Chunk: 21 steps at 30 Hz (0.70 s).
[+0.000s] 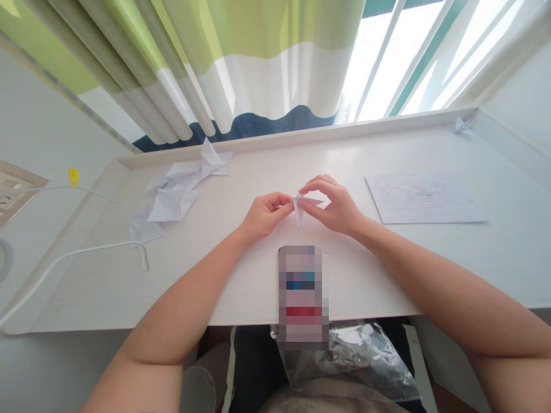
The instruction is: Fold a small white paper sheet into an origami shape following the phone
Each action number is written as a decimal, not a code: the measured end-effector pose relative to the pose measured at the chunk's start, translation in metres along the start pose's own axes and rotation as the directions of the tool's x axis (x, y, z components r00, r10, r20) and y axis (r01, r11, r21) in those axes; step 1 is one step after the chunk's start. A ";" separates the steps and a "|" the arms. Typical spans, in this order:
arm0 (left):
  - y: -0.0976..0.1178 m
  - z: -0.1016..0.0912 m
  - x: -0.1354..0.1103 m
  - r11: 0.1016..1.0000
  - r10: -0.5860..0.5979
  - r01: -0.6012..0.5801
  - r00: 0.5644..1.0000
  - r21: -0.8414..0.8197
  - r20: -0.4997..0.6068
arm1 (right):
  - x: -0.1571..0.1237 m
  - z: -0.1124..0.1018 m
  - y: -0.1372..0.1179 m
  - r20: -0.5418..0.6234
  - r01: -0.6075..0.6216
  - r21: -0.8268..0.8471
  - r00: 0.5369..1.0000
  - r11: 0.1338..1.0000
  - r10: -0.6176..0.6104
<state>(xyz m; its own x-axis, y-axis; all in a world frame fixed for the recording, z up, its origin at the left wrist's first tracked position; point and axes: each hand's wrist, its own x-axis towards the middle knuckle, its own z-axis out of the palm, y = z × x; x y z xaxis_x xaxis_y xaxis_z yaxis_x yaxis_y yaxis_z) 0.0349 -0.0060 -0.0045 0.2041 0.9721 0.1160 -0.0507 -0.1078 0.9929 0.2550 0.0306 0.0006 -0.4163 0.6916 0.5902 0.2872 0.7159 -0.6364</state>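
A small piece of white folded paper, with narrow pointed flaps, is held just above the desk between both hands. My left hand pinches its left end between thumb and fingertips. From the other side, my right hand has its thumb and index finger on the paper, the fingers curved over it. One point hangs downward and another sticks out to the right under the right hand. Parts of the folds are covered by my fingers.
Several creased white papers lie at the left, near a white cable. To the right is a stack of printed sheets; a small folded paper sits in the far right corner. A pixelated phone-shaped object overlaps the desk's front edge.
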 end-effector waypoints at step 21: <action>0.003 -0.001 0.002 0.996 -0.007 0.003 0.999 -0.090 -0.040 | -0.001 0.006 0.009 0.010 -0.315 0.227 0.947 0.921 0.321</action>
<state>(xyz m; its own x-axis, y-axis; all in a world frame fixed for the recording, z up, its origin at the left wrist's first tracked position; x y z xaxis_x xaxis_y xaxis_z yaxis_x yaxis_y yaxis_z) 0.0342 -0.0046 -0.0011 0.1653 0.9803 0.1078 -0.1382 -0.0852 0.9867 0.2526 0.0362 -0.0086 -0.3108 0.8840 0.3492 0.2000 0.4200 -0.8852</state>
